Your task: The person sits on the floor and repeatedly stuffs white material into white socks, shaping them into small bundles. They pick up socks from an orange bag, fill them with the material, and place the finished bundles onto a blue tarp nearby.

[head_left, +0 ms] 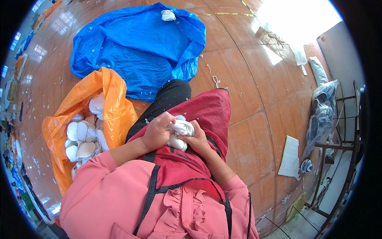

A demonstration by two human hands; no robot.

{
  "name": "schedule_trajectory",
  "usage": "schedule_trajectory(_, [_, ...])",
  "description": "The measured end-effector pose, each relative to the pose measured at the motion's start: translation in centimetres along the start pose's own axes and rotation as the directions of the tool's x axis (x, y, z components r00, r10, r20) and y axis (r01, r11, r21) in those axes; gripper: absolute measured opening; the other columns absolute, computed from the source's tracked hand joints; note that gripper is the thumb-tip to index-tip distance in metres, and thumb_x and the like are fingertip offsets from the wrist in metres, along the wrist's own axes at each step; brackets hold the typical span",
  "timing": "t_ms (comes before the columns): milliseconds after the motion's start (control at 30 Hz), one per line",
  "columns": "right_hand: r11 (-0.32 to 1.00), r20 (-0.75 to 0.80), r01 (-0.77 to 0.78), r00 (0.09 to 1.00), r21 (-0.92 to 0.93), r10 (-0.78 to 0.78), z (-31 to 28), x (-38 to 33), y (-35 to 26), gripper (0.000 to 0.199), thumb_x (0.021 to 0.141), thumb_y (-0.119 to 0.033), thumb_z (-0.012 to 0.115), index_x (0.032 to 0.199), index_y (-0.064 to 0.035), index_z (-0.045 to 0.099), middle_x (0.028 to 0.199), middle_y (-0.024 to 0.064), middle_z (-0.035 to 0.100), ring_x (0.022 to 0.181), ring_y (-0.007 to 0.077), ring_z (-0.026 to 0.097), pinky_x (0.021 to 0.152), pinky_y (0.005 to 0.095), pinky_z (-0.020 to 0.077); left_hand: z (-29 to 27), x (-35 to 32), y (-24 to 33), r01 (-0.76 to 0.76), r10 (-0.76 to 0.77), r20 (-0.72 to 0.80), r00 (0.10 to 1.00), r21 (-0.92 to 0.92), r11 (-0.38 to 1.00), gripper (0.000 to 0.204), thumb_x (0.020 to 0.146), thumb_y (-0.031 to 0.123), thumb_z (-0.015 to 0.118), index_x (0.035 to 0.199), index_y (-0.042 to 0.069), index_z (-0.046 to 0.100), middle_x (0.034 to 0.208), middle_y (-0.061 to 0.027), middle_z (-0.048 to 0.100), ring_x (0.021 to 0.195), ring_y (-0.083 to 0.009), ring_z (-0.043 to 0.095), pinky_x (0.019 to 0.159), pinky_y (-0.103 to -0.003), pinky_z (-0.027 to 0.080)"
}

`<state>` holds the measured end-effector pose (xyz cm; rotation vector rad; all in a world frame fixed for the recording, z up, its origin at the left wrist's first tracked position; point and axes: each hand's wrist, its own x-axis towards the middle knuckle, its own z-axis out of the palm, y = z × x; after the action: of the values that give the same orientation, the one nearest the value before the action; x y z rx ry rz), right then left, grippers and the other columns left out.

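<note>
Both hands were busy on one white padded piece (181, 129) held over the lap, right on top of the dark red apron (211, 115). The left hand (156, 132) was clenched around its upper left side, and the right hand (197, 139) gripped it from the right and below, fingers dug in. It looked like a soft stuffed or foam-like shape; couldn't tell more than that.

My take: for this kind of working and squeezing, keeping it low over the lap was smart, since loose white bits had a place to land. I'd have kept both grips close together so the piece didn't tear unevenly.

The orange plastic bag (115, 103) sat just to the person's left, open, with white cup-shaped pieces (83, 137) piled inside. The blue tarp (139, 47) lay further out on the tiled floor (254, 79).
</note>
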<state>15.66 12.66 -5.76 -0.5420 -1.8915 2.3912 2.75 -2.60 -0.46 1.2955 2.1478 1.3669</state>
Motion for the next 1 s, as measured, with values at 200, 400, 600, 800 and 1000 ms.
schedule_trajectory(200, [0.990, -0.011, -0.065, 0.998, 0.125, 0.066, 0.3, 0.5, 0.0, 0.034, 0.078, -0.002, 0.080, 0.100, -0.0080, 0.054, 0.094, -0.0006, 0.059, 0.089, 0.0093, 0.056, 0.081, 0.0259, 0.0477, 0.4, 0.0, -0.9, -0.065, 0.065, -0.008, 0.998, 0.041, 0.997, 0.037, 0.068, -0.012, 0.065, 0.097, 0.007, 0.051, 0.091, -0.0121, 0.055, 0.082, -0.0323, 0.061, 0.070, -0.037, 0.050])
schedule_trajectory(400, [0.989, -0.039, -0.049, 0.998, 0.138, 0.055, 0.5, 0.8, 0.7, 0.034, 0.077, 0.000, 0.079, 0.099, -0.0076, 0.055, 0.094, -0.0006, 0.059, 0.088, 0.0100, 0.057, 0.081, 0.0262, 0.0480, 0.2, 0.2, -0.7, -0.145, 0.144, 0.020, 0.989, 0.107, 0.984, 0.030, 0.071, -0.009, 0.063, 0.095, 0.006, 0.052, 0.092, -0.0138, 0.055, 0.081, -0.0331, 0.060, 0.068, -0.039, 0.049])
schedule_trajectory(600, [0.836, 0.029, 0.541, 0.841, -0.090, -0.541, -0.2, -0.1, 0.1, 0.046, 0.072, -0.001, 0.081, 0.106, -0.0086, 0.050, 0.119, 0.0127, 0.057, 0.111, 0.0249, 0.055, 0.096, 0.0381, 0.0454, -2.0, 0.1, 2.1, -0.563, 0.551, 0.118, 0.826, 0.141, 0.814, 0.023, 0.075, 0.005, 0.068, 0.095, 0.012, 0.060, 0.104, -0.0096, 0.058, 0.094, -0.0283, 0.061, 0.080, -0.039, 0.052])
schedule_trajectory(800, [0.713, 0.000, 0.629, 0.750, -0.309, -0.662, 0.5, -0.5, -0.5, 0.056, 0.070, 0.000, 0.084, 0.106, -0.0132, 0.043, 0.126, 0.0147, 0.051, 0.116, 0.0288, 0.054, 0.098, 0.0411, 0.0463, -3.4, 0.0, 2.1, -0.824, 0.786, 0.254, 0.563, 0.239, 0.513, 0.018, 0.081, 0.016, 0.069, 0.097, 0.018, 0.061, 0.105, -0.0064, 0.056, 0.097, -0.0245, 0.063, 0.083, -0.038, 0.053])
schedule_trajectory(1000, [0.699, -0.022, 0.648, 0.728, -0.302, -0.685, 0.5, -0.4, 0.0, 0.050, 0.070, 0.005, 0.080, 0.104, -0.0118, 0.047, 0.125, 0.0151, 0.051, 0.116, 0.0312, 0.054, 0.096, 0.0395, 0.0470, -3.9, 0.9, 2.3, -0.858, 0.791, 0.332, 0.514, 0.215, 0.467, 0.019, 0.083, 0.017, 0.068, 0.100, 0.022, 0.061, 0.105, -0.0036, 0.056, 0.095, -0.0207, 0.063, 0.083, -0.037, 0.052])
